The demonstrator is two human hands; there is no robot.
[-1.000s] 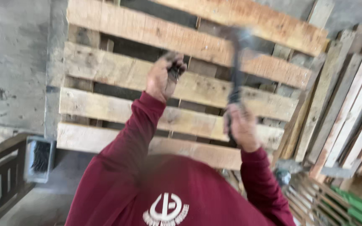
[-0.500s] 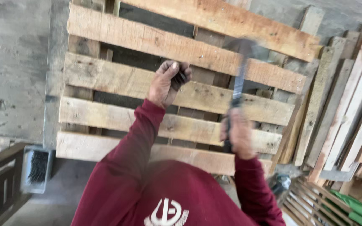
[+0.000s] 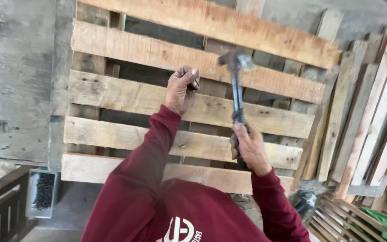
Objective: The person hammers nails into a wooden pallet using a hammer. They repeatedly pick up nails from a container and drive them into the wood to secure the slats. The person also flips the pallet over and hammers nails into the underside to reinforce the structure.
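Left hand: the left hand [image 3: 181, 89] is clenched, fingertips pinched together over something small and dark that cannot be made out; it rests against the upper edge of a pale slat [image 3: 126, 96] of the pallet.
Right hand: the right hand [image 3: 249, 148] is closed tight on the lower end of the hammer [image 3: 237, 89] handle.
Hammer: dark handle nearly upright, metal head raised above the slat line, just right of the left hand and apart from it; the head is slightly blurred.
Pallet: the wooden pallet [image 3: 193, 58] fills the middle of the view, five pale crosswise slats over darker bearers, with gaps between slats.
Sleeves: both arms in dark red sleeves [image 3: 144, 179], reaching up from the bottom of the frame.
Loose boards: a stack of loose boards [image 3: 372, 107] leans at the right, just beside the pallet's edge.
Nail tray: a small grey tray [image 3: 43, 192] holding dark nails sits at lower left, below the pallet's corner.
Green object: a green object [image 3: 381, 222] lies at the lower right corner; kind not identifiable.
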